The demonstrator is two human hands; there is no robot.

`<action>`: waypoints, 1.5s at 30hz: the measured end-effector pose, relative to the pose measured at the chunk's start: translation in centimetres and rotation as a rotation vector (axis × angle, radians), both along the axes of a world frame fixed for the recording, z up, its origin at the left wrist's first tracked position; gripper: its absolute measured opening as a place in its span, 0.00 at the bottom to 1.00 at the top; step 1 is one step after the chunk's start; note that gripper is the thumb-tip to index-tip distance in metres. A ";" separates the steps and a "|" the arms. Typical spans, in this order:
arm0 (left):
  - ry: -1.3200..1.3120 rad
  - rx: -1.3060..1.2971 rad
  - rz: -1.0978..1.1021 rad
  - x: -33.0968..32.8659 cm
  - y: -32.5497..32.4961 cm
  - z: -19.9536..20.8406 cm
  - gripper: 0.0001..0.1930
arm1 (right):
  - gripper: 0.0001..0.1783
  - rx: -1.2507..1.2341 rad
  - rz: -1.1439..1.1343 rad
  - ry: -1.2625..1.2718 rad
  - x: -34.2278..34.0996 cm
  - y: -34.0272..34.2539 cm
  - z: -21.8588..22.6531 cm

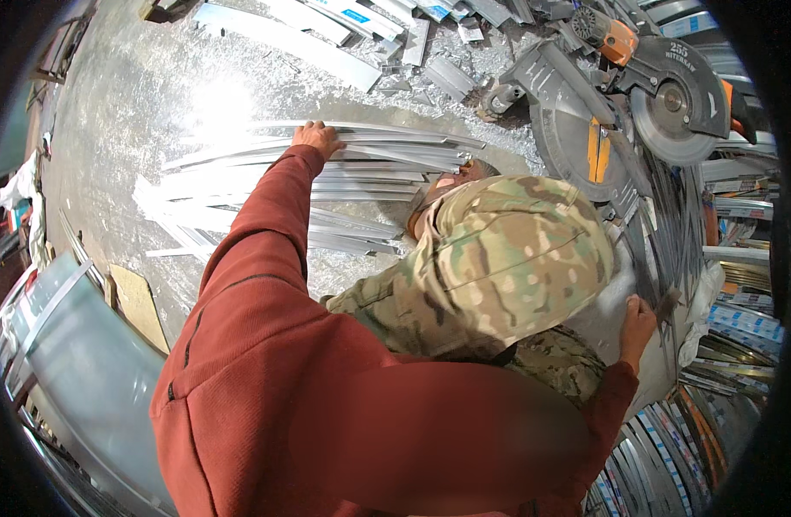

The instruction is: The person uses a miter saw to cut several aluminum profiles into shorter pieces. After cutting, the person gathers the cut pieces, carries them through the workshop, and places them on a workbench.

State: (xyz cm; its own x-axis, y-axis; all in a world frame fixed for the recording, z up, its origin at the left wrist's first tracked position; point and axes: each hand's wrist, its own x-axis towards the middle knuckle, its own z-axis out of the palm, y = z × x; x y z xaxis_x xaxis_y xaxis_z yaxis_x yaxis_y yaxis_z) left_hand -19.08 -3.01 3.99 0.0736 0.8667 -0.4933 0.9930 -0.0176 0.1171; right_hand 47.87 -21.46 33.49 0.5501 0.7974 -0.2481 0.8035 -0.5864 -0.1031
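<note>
"Strips of metal, thin and shiny, and where's the grip on them?"

"The left hand is on the far side of the bunch, fingers bent down over the strips. It's touching them, but I can't tell whether it's clenched round one or just resting on top."

"And how do they lie about that hand?"

"Out to both sides of it and back toward the body, loosely fanned on the floor. Some cross at the near left."

"What's just right of the hand?"

"A brown shoe, close by the strips' right ends. Then a bent knee in camouflage trousers, between the two hands."

"How about the right hand?"

"Beyond the knee, well apart from the strips. Its fingers are curled, with a small dark thing just past them. Whether it's holding that, I can't tell."

"Farther out?"

"Ahead of the right hand, a saw with a round blade. Past the left hand, wide metal pieces and scraps. Right of the right hand, stacked metal lengths. Back and left of the left hand, a big grey sheet."
</note>
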 end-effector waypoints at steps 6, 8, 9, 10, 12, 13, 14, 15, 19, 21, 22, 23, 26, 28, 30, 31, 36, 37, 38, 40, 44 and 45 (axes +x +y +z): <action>-0.245 0.652 0.465 -2.7 -8.3 -1.6 0.22 | 0.24 0.129 0.162 0.033 -4.8 -0.5 0.7; -0.247 0.737 0.782 -3.1 -12.7 -2.4 0.24 | 0.23 0.048 0.240 0.014 -5.6 -1.1 0.5; -0.216 0.781 0.950 -2.9 -15.3 -2.4 0.25 | 0.22 0.031 0.284 -0.034 -6.0 -1.0 -0.1; -0.224 0.809 1.097 -2.9 -17.8 -2.1 0.24 | 0.20 0.012 0.278 0.018 -6.0 -1.3 -0.7; -0.105 0.806 1.433 -3.5 -22.6 -4.2 0.29 | 0.18 -0.045 0.315 0.098 -6.5 -0.5 -1.4; -0.003 0.781 1.606 -3.6 -24.2 -4.7 0.31 | 0.17 -0.080 0.344 0.120 -7.2 -0.4 -1.3; -0.026 0.785 1.792 -3.8 -24.8 -4.7 0.33 | 0.16 -0.106 0.349 0.142 -6.4 -0.5 -1.8; -0.053 0.785 1.974 -3.9 -25.3 -4.8 0.35 | 0.15 -0.132 0.356 0.167 -5.7 -0.5 -2.4; -0.021 0.501 2.260 -6.0 -25.1 -6.7 0.41 | 0.15 -0.102 0.357 0.243 -4.2 0.0 -3.0; -0.092 0.565 2.179 -6.9 -23.9 -7.8 0.34 | 0.16 -0.086 0.323 0.269 -5.6 0.2 -2.1; -0.119 0.713 1.999 -7.5 -22.8 -10.1 0.32 | 0.15 -0.018 0.270 0.271 -5.1 -1.1 -2.6; -0.122 0.849 1.844 -7.6 -22.5 -11.5 0.29 | 0.15 -0.037 0.308 0.371 -2.9 -0.7 -3.6; -0.427 0.755 2.029 -7.3 -17.2 -8.0 0.27 | 0.16 -0.010 0.572 0.377 -3.8 -1.4 -3.4; -0.454 0.640 1.992 -6.2 -13.4 -6.6 0.24 | 0.17 -0.017 0.522 0.356 -6.8 -2.8 -1.4; -0.343 0.584 1.965 -7.0 -10.5 -9.0 0.22 | 0.19 -0.050 0.342 0.342 -8.4 -3.4 -0.5; -0.272 0.521 1.879 -6.6 -9.1 -8.7 0.22 | 0.19 -0.089 0.270 0.284 -9.5 -3.7 0.2; -0.594 0.306 1.241 -9.1 -4.7 -8.0 0.29 | 0.18 -0.177 0.123 0.196 -11.3 -5.7 2.0; -0.688 0.315 1.147 -10.3 -3.5 -9.7 0.30 | 0.18 -0.167 0.146 0.248 -12.7 -5.3 2.9; -0.662 0.205 1.008 -12.1 -2.2 -11.9 0.32 | 0.19 -0.171 0.176 0.141 -15.0 -4.6 3.8; -0.774 0.194 1.039 -17.2 0.2 -17.7 0.38 | 0.20 -0.133 0.216 0.257 -14.0 -3.1 1.3; -0.757 0.123 0.996 -13.7 1.0 -18.4 0.43 | 0.21 0.017 0.454 0.182 -12.5 -3.3 -0.1; -0.790 0.113 1.013 -14.0 -0.7 -18.2 0.42 | 0.21 -0.060 0.381 0.042 -15.5 -1.3 0.8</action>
State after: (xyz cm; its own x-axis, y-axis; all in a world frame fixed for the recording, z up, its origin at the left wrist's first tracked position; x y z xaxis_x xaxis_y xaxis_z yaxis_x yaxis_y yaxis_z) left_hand -33.06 -3.67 -14.25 -0.4014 0.7413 -0.5380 0.2318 0.6505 0.7233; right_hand 32.33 -22.76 34.27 0.2060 0.9260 -0.3164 0.9606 -0.2530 -0.1152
